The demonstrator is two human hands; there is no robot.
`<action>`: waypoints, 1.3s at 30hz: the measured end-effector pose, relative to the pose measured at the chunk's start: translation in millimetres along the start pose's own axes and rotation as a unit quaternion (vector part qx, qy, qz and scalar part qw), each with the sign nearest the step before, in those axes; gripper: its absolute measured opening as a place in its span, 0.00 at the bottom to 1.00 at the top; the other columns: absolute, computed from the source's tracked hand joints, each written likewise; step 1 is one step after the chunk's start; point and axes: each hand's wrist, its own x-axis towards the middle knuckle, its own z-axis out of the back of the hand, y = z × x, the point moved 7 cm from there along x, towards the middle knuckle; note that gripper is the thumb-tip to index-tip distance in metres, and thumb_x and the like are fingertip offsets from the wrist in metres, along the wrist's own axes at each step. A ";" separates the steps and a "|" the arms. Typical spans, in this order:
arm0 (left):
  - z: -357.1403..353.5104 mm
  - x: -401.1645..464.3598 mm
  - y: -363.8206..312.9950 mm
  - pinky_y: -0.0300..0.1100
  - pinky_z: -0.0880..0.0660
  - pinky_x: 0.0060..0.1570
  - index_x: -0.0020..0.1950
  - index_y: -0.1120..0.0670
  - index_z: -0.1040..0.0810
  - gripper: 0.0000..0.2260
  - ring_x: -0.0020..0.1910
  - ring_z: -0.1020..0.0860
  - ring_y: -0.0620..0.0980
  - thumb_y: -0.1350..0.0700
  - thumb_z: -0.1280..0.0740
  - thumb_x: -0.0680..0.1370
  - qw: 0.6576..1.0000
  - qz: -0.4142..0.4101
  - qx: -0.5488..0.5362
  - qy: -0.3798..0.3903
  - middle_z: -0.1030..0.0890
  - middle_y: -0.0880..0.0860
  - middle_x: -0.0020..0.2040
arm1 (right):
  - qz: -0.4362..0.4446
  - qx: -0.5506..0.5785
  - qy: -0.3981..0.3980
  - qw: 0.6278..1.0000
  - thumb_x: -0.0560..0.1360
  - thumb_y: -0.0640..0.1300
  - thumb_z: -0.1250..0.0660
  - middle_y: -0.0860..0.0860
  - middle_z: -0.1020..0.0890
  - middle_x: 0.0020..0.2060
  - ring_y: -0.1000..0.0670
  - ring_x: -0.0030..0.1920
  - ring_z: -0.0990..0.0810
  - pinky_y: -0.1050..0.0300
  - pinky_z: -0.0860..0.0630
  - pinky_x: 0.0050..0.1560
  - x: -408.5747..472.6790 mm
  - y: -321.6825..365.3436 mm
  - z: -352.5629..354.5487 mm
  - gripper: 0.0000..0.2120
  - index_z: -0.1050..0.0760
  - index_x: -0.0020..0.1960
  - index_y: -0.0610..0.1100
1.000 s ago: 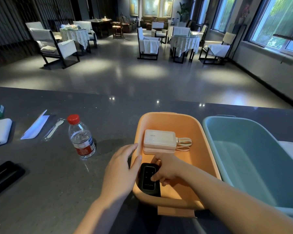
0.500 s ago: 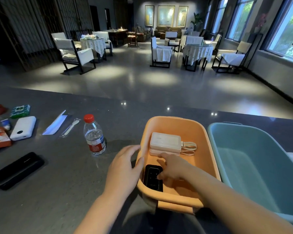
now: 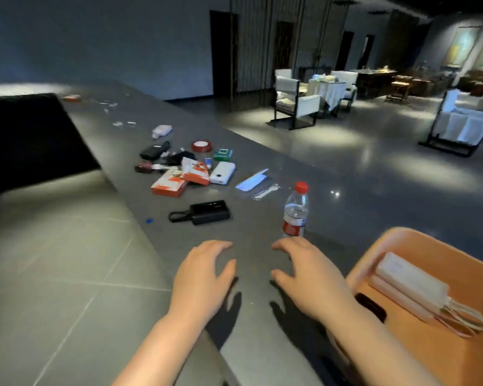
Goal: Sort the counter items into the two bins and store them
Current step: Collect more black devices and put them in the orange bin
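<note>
Fingers: both hands, left hand and right hand, spread loosely, holding nothing
Water bottle: just beyond right fingers
Black power bank: on surface, ahead of left fingers

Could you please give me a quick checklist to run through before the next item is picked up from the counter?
1. Both hands free: left hand and right hand hold nothing: ok.
2. Nearest item reachable: black power bank lies unobstructed ahead of the hands: ok.
3. Water bottle upright, close to the right hand, could be knocked: not ok.
4. Orange bin has room beside the pale power banks: ok.
5. Second bin in place: out of view: cannot tell.
</note>
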 end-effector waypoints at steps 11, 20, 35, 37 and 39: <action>200.1 -9.1 197.1 0.36 0.35 0.58 0.62 0.47 0.23 0.14 0.62 0.27 0.45 0.51 0.34 0.76 0.977 0.133 0.097 -0.133 0.23 0.44 0.61 | 0.202 0.019 0.045 0.978 0.76 0.52 0.35 0.55 0.31 0.65 0.52 0.66 0.32 0.55 0.28 0.58 89.0 251.8 -100.7 0.22 0.34 0.69 0.57; 318.0 30.3 322.8 0.33 0.36 0.56 0.62 0.45 0.24 0.14 0.62 0.29 0.40 0.50 0.36 0.77 0.961 0.176 0.119 -0.178 0.25 0.40 0.61 | 0.236 0.049 0.054 0.969 0.75 0.51 0.34 0.56 0.30 0.65 0.53 0.65 0.30 0.56 0.27 0.57 174.3 403.3 -166.1 0.21 0.32 0.67 0.57; 385.0 214.2 477.4 0.35 0.35 0.52 0.61 0.45 0.24 0.13 0.59 0.28 0.41 0.50 0.35 0.76 0.944 0.191 0.132 -0.234 0.24 0.41 0.59 | 0.289 0.058 0.032 0.955 0.74 0.50 0.34 0.56 0.28 0.62 0.53 0.62 0.28 0.54 0.26 0.56 404.8 536.6 -232.8 0.20 0.30 0.66 0.55; 390.9 244.9 501.7 0.34 0.35 0.52 0.61 0.45 0.24 0.13 0.59 0.28 0.41 0.50 0.35 0.76 0.941 0.202 0.132 -0.237 0.24 0.40 0.59 | 0.291 0.051 0.039 0.955 0.74 0.50 0.34 0.56 0.28 0.62 0.53 0.62 0.28 0.54 0.26 0.56 444.1 548.0 -243.0 0.20 0.30 0.66 0.56; 396.0 273.4 527.5 0.34 0.35 0.52 0.61 0.45 0.24 0.13 0.59 0.28 0.41 0.50 0.35 0.76 0.937 0.210 0.137 -0.242 0.24 0.40 0.59 | 0.295 0.046 0.039 0.953 0.74 0.50 0.35 0.57 0.28 0.63 0.53 0.62 0.28 0.54 0.26 0.56 483.1 560.6 -253.4 0.20 0.30 0.66 0.56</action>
